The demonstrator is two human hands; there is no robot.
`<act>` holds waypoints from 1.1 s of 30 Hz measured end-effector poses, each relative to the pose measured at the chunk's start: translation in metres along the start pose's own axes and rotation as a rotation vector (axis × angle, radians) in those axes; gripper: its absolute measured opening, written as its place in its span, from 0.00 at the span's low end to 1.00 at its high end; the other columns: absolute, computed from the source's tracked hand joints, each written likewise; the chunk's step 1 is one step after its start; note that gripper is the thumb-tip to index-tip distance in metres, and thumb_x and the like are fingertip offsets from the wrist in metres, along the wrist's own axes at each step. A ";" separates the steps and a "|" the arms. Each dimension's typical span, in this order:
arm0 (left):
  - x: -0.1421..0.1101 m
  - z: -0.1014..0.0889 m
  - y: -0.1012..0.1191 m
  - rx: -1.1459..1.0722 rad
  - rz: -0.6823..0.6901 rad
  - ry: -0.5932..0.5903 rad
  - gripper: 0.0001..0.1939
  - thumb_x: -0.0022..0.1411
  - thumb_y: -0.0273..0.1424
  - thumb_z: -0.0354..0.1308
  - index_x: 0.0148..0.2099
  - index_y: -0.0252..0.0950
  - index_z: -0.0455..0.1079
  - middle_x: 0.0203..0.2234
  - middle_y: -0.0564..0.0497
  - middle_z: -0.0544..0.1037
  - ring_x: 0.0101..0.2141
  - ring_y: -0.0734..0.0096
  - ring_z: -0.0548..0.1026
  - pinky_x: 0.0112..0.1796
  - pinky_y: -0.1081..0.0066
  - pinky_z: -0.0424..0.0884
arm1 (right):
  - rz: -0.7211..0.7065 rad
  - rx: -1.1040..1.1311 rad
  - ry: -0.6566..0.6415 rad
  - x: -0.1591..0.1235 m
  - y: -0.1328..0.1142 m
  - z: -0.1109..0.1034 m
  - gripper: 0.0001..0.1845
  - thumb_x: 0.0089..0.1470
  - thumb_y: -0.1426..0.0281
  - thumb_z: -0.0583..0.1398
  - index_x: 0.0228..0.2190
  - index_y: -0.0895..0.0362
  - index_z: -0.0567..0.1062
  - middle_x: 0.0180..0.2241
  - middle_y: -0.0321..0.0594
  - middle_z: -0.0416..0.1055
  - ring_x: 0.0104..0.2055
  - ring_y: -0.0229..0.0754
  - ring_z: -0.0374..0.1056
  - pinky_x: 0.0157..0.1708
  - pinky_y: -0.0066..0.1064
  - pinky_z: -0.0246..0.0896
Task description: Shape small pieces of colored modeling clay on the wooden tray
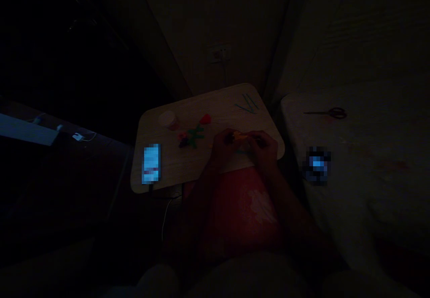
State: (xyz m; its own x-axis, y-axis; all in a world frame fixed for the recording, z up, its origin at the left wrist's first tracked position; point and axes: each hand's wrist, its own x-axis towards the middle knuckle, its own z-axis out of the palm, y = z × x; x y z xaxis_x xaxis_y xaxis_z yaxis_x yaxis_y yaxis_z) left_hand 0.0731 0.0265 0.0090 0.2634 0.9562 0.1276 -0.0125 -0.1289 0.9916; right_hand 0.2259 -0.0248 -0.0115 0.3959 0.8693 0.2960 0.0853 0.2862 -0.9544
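Observation:
The room is very dark. My left hand [223, 146] and my right hand [264, 146] are close together over the front right of a small wooden table [152, 130]. Between them is a small yellow-orange piece [239, 135], gripped by the fingers of both; its material is unclear. A bluish strip [244, 151] lies just below the hands. To the left are a green branching piece [195, 136], a red piece [205, 118], a pinkish piece [182, 135] and a dark purple piece [184, 143].
A pale round tub [168, 120] stands at the table's back left. A lit, blurred-out screen [151, 163] lies front left, its cable hanging down. Several thin bluish sticks [247, 104] lie back right. Scissors [331, 113] and another blurred lit device [317, 166] rest on the pale surface at right.

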 end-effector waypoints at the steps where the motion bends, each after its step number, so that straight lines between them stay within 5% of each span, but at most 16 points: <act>1: 0.000 0.000 0.001 -0.003 0.000 -0.001 0.17 0.51 0.39 0.74 0.38 0.34 0.77 0.32 0.51 0.81 0.32 0.71 0.78 0.36 0.72 0.76 | -0.007 0.001 0.000 0.000 -0.001 0.000 0.08 0.56 0.61 0.68 0.35 0.51 0.81 0.36 0.40 0.80 0.40 0.47 0.77 0.40 0.38 0.74; 13: 0.001 -0.001 -0.003 0.024 -0.037 -0.006 0.16 0.50 0.36 0.74 0.40 0.34 0.78 0.34 0.50 0.82 0.34 0.70 0.79 0.38 0.70 0.75 | -0.093 -0.048 -0.022 0.001 -0.002 0.001 0.06 0.57 0.62 0.68 0.34 0.50 0.82 0.37 0.40 0.81 0.41 0.47 0.77 0.40 0.38 0.74; 22: 0.002 -0.007 -0.003 -0.010 -0.046 0.041 0.19 0.52 0.38 0.74 0.44 0.35 0.79 0.38 0.47 0.83 0.37 0.67 0.80 0.40 0.70 0.77 | 0.143 0.124 0.005 0.004 -0.005 -0.006 0.16 0.59 0.55 0.65 0.42 0.52 0.84 0.40 0.44 0.84 0.42 0.50 0.79 0.42 0.42 0.75; 33: 0.003 -0.011 -0.004 -0.039 0.021 0.050 0.23 0.54 0.41 0.74 0.49 0.38 0.75 0.42 0.48 0.82 0.41 0.66 0.80 0.43 0.68 0.76 | 0.154 0.090 -0.159 0.006 -0.008 -0.006 0.15 0.54 0.54 0.69 0.36 0.52 0.84 0.37 0.40 0.83 0.39 0.47 0.78 0.42 0.39 0.73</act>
State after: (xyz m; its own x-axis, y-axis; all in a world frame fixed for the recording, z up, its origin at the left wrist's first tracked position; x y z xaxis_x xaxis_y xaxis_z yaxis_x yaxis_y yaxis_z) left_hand 0.0629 0.0329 0.0053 0.2137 0.9656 0.1483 -0.0551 -0.1397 0.9887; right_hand 0.2329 -0.0247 -0.0026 0.2482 0.9560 0.1567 -0.0498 0.1742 -0.9835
